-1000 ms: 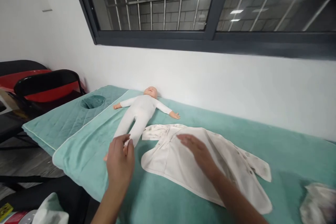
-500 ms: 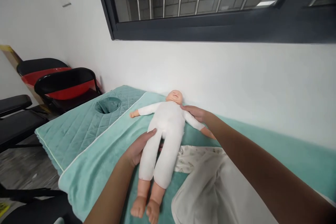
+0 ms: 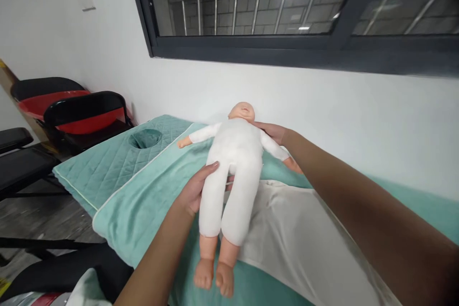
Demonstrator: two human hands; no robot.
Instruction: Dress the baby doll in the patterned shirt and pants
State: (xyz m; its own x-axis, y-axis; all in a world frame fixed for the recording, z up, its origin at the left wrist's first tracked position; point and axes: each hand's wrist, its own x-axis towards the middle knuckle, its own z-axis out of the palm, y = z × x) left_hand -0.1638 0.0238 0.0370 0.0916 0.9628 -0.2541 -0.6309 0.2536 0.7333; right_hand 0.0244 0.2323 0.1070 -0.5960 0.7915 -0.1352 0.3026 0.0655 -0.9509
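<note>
Plainly, both hands (image 3: pixel 196 185) hold the white-bodied doll (image 3: pixel 238 143).

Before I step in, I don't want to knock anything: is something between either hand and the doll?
Nothing visible. The left hand holds the doll by a thigh; the right hand meets its shoulder near the neck, fingers partly hidden. The white cloth shows beside its legs.

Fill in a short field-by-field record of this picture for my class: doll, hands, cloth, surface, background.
Doll: white-bodied, face up, feet toward the camera
Left hand: on the doll's thigh, thumb on top, fingertips showing between the legs
Right hand: by the doll's neck and shoulder, fingertips partly hidden
Pale cloth: spread out, right of the legs in the picture
Surface: green cover
Background: barred window, red-and-black chairs
</note>
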